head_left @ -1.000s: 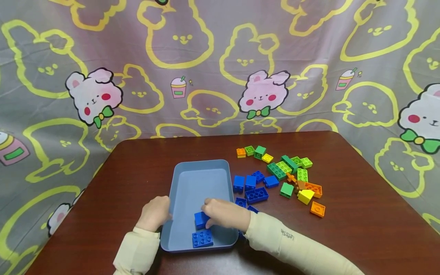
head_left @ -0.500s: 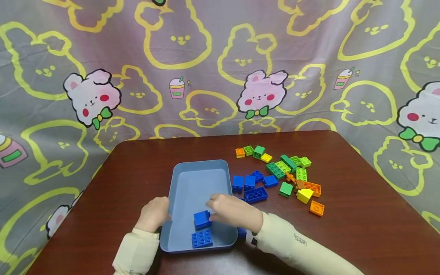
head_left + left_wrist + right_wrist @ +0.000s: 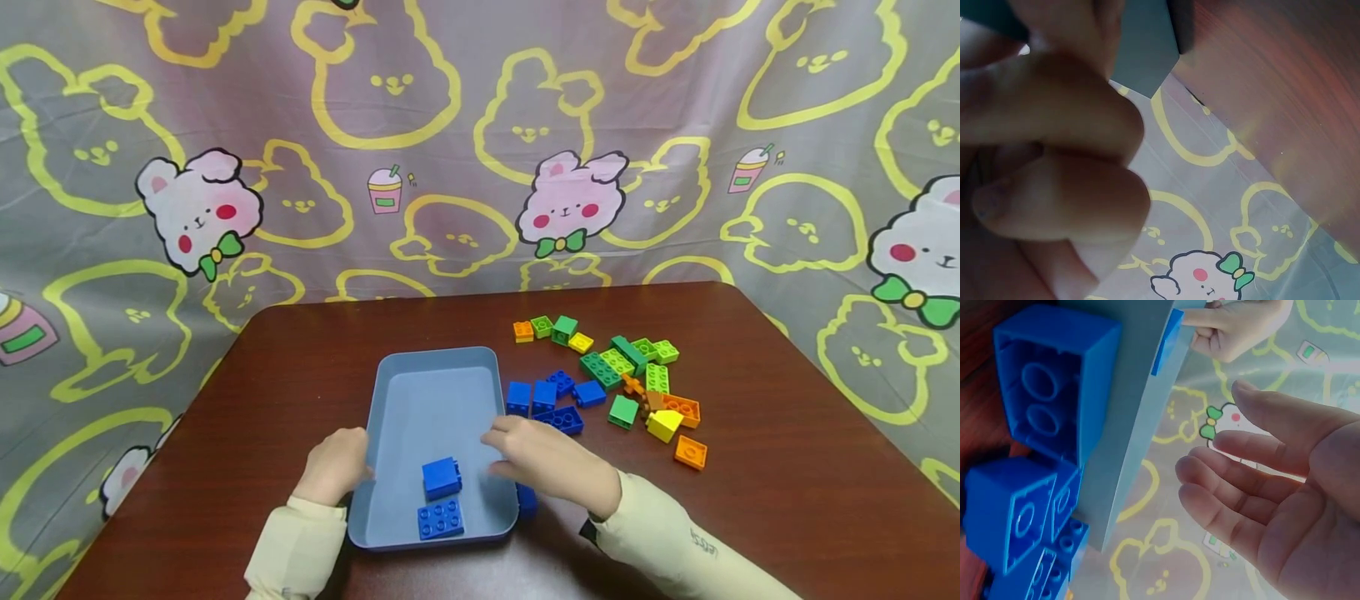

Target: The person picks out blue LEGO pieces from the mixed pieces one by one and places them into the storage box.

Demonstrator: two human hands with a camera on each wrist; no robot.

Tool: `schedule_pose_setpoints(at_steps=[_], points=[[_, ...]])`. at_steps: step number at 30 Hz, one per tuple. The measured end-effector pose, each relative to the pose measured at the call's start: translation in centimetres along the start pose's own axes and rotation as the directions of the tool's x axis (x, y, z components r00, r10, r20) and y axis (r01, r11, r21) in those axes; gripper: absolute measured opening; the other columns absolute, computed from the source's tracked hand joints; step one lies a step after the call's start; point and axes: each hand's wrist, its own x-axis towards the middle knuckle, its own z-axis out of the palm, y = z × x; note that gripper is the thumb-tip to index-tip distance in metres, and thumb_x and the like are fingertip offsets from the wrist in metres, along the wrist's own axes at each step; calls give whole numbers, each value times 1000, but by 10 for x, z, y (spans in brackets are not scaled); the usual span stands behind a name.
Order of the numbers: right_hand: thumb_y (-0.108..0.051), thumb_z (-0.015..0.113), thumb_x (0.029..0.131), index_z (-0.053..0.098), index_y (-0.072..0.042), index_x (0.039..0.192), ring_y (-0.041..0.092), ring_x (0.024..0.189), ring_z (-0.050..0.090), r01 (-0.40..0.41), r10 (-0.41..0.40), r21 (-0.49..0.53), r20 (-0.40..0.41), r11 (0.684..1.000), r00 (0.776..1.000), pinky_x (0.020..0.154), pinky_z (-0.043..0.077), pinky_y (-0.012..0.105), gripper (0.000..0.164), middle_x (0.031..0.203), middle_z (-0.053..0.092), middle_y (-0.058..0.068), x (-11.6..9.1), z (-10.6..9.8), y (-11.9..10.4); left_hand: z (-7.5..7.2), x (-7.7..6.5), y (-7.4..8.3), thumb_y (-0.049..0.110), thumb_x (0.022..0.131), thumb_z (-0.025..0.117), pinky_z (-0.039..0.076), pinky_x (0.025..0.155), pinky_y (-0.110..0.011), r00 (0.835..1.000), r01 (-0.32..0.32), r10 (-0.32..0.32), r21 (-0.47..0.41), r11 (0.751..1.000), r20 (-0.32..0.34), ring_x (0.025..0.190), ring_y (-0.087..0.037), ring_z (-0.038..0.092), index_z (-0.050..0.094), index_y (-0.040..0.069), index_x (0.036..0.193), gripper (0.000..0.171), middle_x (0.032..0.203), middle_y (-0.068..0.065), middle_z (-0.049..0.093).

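My left hand (image 3: 336,467) grips the left rim of the blue-grey tray (image 3: 423,404); in the left wrist view its curled fingers (image 3: 1066,194) hide much of the tray wall. Inside the tray lie two blue toy building bricks: a taller brick (image 3: 442,477) on its side and a flatter studded brick (image 3: 441,518) nearer me. Over the tray's right rim hovers my right hand (image 3: 551,462), holding nothing. The right wrist view shows its fingers loosely spread, apart from a blue brick (image 3: 1060,381) outside the tray wall.
Right of the tray are several blue bricks (image 3: 544,397), some hidden under my right hand. Green bricks (image 3: 602,369), a yellow brick (image 3: 664,426) and an orange brick (image 3: 691,452) lie farther right on the brown table (image 3: 315,358). A patterned curtain (image 3: 442,108) hangs behind.
My right hand has let go of the taller blue brick in the tray and moved right, opening its fingers. The left hand has stayed at the tray's left rim.
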Motion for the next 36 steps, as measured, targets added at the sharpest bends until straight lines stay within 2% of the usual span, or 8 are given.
schedule_pose_setpoints(at_steps=[14, 28, 36], points=[[-18, 73, 74, 66, -3, 98, 13, 75, 56, -71, 71, -1, -27, 997, 997, 65, 47, 22, 29, 86, 59, 5, -26, 2, 20, -1, 0, 2, 4, 67, 75, 43, 49, -38, 1000, 15, -15, 5, 1000, 24, 56, -20, 53, 58, -5, 77, 22, 64, -9, 54], [-17, 75, 71, 64, -2, 89, 12, 67, 52, -78, 78, -13, -26, 997, 997, 57, 45, 21, 26, 75, 54, 3, -40, 15, 38, -2, 1, 0, 3, 68, 74, 42, 48, -36, 999, 12, -12, -5, 1000, 31, 53, -18, 50, 56, -3, 73, 19, 60, -8, 51], [-18, 76, 70, 64, -2, 89, 11, 66, 51, -81, 80, -14, -9, 997, 997, 55, 44, 21, 27, 76, 54, 3, -42, 20, 43, -3, 0, 1, 4, 67, 74, 42, 48, -36, 1000, 9, -9, 4, 1000, 23, 53, -19, 51, 56, -2, 72, 20, 59, -8, 51]])
